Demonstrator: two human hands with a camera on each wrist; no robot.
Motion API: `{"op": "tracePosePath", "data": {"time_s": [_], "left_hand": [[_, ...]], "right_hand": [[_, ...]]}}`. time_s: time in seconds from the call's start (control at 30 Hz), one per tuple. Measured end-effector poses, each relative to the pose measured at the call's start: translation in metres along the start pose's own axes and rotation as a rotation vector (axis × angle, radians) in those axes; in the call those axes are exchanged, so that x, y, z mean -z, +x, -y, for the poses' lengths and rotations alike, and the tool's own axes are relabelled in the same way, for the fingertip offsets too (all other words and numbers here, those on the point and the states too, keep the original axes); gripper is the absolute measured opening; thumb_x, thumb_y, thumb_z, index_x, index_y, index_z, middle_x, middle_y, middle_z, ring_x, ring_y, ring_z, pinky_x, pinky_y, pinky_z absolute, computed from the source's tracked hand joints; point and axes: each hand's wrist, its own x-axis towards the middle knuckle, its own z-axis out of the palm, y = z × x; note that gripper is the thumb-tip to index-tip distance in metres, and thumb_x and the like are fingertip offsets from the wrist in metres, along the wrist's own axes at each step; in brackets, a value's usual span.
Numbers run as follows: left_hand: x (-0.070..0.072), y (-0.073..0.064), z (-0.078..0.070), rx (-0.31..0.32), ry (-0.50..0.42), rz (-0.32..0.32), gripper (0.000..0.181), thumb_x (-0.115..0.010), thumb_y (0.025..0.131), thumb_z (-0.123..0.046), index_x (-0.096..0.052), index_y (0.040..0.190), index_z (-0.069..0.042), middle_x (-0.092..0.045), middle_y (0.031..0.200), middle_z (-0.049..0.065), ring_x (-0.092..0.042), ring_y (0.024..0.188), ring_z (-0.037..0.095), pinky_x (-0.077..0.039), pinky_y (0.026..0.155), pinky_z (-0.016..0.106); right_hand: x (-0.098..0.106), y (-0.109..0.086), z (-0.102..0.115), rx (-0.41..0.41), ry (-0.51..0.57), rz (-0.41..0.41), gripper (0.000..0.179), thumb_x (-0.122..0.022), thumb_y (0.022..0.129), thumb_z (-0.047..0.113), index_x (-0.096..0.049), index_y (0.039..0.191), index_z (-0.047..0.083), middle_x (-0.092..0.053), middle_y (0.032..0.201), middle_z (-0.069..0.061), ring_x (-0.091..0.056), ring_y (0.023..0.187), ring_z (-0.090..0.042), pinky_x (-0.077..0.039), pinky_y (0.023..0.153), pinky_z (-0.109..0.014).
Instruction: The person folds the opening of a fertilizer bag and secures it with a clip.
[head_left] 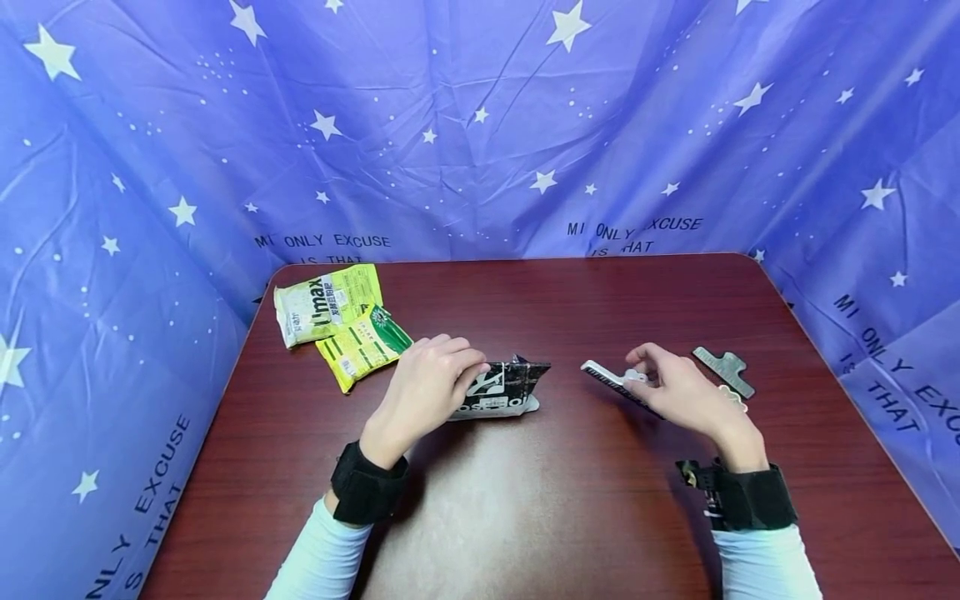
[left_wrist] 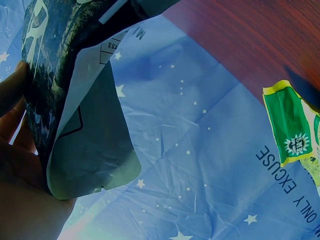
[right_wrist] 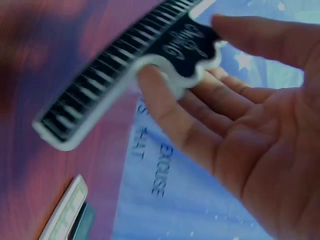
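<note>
My left hand (head_left: 427,383) pinches the folded upper edge of a black-and-white snack bag (head_left: 521,382). The bag stands on the table in front of me, its printed side facing me and its right end sticking out past the fingers. In the left wrist view a loose flap of the bag (left_wrist: 95,145) hangs down, pale on the inside. To the right, my right hand (head_left: 686,390) holds a black-and-white bag clip (right_wrist: 115,70) by its scalloped handle, thumb on one side and fingers on the other. The clip's long ribbed bar points toward the bag, with a gap between them.
Just beyond my right hand lie a grey-green clip (head_left: 722,370) and a pale-edged clip (head_left: 735,397), partly hidden by the hand. At the back left, a yellow-and-green packet (head_left: 352,358) overlaps a yellow-and-white packet (head_left: 300,317). A starry curtain (head_left: 480,167) surrounds the table.
</note>
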Motion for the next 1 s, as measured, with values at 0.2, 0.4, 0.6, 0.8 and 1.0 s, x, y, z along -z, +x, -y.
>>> {"op": "tracePosePath", "data": {"time_s": [0.2,0.4,0.6,0.8,1.0], "left_hand": [[-0.002,-0.001,0.001,0.0,0.004,-0.002,0.008,-0.075,0.097,-0.021,-0.081,0.094,-0.016,-0.077,0.086,-0.004,-0.067,0.078,0.018,-0.052,0.062,0.037],[-0.001,0.0,0.001,-0.001,0.006,-0.007,0.008,-0.075,0.097,-0.02,-0.081,0.094,-0.016,-0.077,0.086,-0.004,-0.067,0.078,0.018,-0.053,0.062,0.037],[-0.001,-0.001,0.001,-0.005,0.006,-0.016,0.008,-0.076,0.096,-0.02,-0.081,0.093,-0.016,-0.077,0.086,-0.004,-0.068,0.078,0.018,-0.052,0.062,0.038],[-0.001,-0.001,0.001,-0.007,0.005,-0.021,0.008,-0.076,0.096,-0.021,-0.081,0.093,-0.016,-0.077,0.085,-0.004,-0.067,0.077,0.018,-0.052,0.061,0.038],[-0.001,0.0,0.002,-0.007,0.003,-0.017,0.008,-0.075,0.097,-0.021,-0.081,0.093,-0.017,-0.076,0.084,-0.005,-0.066,0.076,0.018,-0.052,0.061,0.038]], "right_hand": [[-0.011,0.008,0.019,0.07,0.035,-0.124,0.015,-0.075,0.098,0.023,-0.072,0.106,0.011,-0.073,0.09,-0.005,-0.066,0.079,-0.02,-0.054,0.07,-0.041],[-0.014,0.011,0.031,0.166,0.085,-0.24,0.011,-0.077,0.097,0.019,-0.074,0.107,0.015,-0.073,0.089,-0.002,-0.063,0.072,-0.016,-0.052,0.062,-0.03],[-0.014,0.013,0.042,0.283,0.113,-0.34,0.017,-0.082,0.091,0.011,-0.077,0.106,0.016,-0.077,0.095,0.0,-0.048,0.057,-0.01,-0.041,0.049,-0.023],[-0.017,0.017,0.05,0.424,0.136,-0.37,0.025,-0.084,0.085,0.001,-0.078,0.105,0.015,-0.077,0.099,-0.001,-0.056,0.07,-0.008,-0.042,0.051,-0.021],[-0.022,0.024,0.053,0.518,0.143,-0.327,0.027,-0.085,0.083,-0.001,-0.078,0.105,0.015,-0.075,0.096,0.001,-0.061,0.077,-0.008,-0.049,0.054,-0.019]]}}
